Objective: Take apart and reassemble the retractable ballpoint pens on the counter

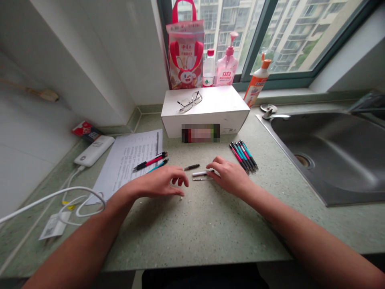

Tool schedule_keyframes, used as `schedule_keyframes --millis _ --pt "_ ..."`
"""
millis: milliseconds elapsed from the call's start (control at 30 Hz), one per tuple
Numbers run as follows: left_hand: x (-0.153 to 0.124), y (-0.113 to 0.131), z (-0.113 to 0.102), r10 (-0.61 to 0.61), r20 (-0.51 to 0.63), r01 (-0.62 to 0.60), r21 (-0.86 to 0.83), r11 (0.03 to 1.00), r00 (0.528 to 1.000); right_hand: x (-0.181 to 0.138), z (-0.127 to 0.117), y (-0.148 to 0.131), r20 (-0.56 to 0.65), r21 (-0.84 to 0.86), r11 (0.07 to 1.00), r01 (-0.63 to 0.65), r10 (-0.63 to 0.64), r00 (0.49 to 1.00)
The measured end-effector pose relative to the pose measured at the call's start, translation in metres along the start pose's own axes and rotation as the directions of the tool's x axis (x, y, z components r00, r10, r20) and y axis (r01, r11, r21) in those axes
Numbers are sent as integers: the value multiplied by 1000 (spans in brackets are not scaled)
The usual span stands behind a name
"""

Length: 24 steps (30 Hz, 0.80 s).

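Note:
My left hand rests on the green countertop, fingers curled down, with a tiny white piece just under its fingertips. My right hand lies beside it, its fingers touching a white pen barrel and a thin refill. A short black pen part lies just beyond, between the hands. A row of several red and teal pens sits to the right of my right hand. Three pens lie on the edge of a printed sheet to the left.
A white box with glasses on top stands behind. Bottles and a red bag line the window sill. A steel sink fills the right side. A power bank and white cables lie at the left.

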State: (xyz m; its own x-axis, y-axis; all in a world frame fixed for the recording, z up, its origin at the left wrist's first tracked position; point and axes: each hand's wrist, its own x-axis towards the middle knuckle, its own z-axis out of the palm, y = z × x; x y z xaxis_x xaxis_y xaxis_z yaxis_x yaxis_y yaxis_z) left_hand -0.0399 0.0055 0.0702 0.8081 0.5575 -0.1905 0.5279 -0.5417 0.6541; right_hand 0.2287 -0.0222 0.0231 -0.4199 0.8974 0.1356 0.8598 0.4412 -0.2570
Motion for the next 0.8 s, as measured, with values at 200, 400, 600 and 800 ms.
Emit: schedule_keyframes --millis 200,400,600,800 --pt "0 -1 9 -16 122 8 66 998 992 1 -6 -4 69 -36 999 -35 38 997" --pt "6 -2 20 -22 109 16 56 998 994 1 -9 -6 110 -46 998 -33 38 993" --pt "12 -7 25 19 -60 -13 105 994 998 0 -4 -4 43 -41 999 -33 34 998" --pt "25 -14 46 54 -514 -91 -46 995 856 -1 4 -1 -82 69 997 18 -12 997"
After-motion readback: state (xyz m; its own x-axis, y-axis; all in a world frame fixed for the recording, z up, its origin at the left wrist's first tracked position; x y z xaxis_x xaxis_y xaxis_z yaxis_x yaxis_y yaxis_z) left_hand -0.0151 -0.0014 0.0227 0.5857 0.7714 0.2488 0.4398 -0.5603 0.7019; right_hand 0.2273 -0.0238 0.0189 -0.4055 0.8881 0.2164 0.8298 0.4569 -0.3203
